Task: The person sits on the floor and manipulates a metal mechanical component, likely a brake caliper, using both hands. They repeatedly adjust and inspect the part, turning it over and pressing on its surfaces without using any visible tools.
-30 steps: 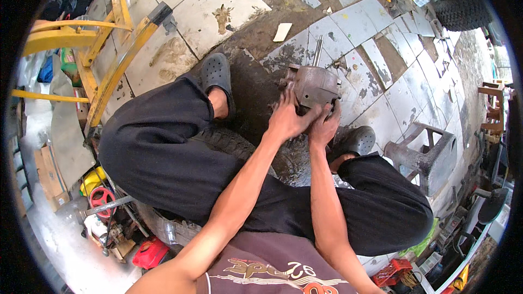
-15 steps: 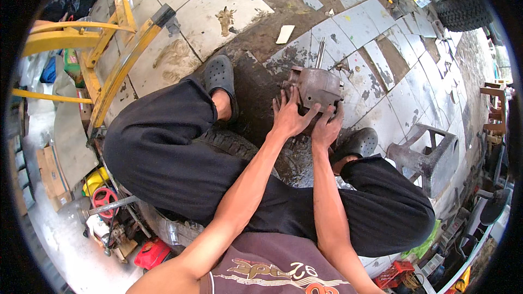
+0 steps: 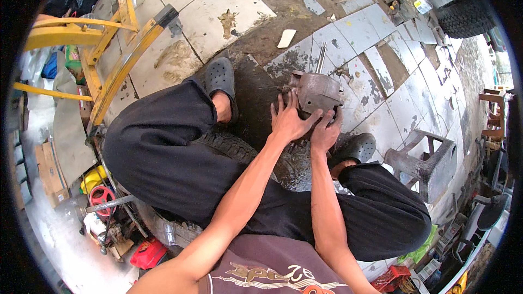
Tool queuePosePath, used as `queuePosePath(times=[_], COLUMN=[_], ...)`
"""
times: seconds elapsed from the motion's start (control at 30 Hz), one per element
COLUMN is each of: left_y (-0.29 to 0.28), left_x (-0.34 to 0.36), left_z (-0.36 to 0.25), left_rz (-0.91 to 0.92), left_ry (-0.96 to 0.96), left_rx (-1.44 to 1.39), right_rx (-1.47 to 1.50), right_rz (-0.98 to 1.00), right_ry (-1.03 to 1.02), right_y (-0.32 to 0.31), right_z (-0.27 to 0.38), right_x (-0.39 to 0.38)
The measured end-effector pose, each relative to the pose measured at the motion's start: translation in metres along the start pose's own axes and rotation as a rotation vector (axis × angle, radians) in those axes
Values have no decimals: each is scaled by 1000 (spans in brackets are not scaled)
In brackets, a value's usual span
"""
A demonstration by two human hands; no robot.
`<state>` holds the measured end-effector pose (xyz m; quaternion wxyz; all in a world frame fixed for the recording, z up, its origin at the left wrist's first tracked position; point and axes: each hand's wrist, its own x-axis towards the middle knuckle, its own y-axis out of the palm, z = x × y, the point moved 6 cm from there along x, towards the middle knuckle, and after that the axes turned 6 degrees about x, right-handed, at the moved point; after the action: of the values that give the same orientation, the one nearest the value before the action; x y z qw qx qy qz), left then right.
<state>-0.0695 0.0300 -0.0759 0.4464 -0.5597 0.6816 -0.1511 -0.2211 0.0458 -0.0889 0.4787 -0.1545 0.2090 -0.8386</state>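
A grimy grey-brown metal gearbox-like housing (image 3: pixel 317 90) stands between my feet, with a long thin metal shaft (image 3: pixel 321 57) rising from its top. My left hand (image 3: pixel 291 120) presses on its near left side, fingers spread over the casing. Against its lower right side, my right hand (image 3: pixel 327 130) grips with bent fingers. Both thumbs come close together at the near face. The underside of the housing, and what it rests on, are hidden by my hands.
Under my legs lies a black tyre (image 3: pixel 229 147). A grey plastic stool (image 3: pixel 436 166) lies tipped on the right. The yellow metal frame (image 3: pixel 122 65) occupies the left. Broken tiles (image 3: pixel 310 2) are scattered ahead, and a red container (image 3: pixel 148 254) sits at lower left.
The whole view has shifted slightly. Both hands remain on the housing, which keeps nearly the same place and tilt.
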Motion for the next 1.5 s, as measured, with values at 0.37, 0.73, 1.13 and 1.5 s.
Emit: queuePosePath(times=[0.37, 0.73, 1.13, 1.5], left_y=[5, 8, 23, 16], left_x=[-9, -16, 0, -15], left_z=[-1, -8, -3, -10], left_rz=[121, 104, 48, 50], left_ry=[2, 40, -29, 26], left_rx=[-42, 65, -59, 100], right_rx=[0, 47, -8, 21], right_rz=[-12, -9, -11, -41], right_ry=[34, 37, -1, -11], right_y=[-4, -3, 1, -4], right_z=[-3, -10, -13, -13], right_x=[-5, -2, -2, 1])
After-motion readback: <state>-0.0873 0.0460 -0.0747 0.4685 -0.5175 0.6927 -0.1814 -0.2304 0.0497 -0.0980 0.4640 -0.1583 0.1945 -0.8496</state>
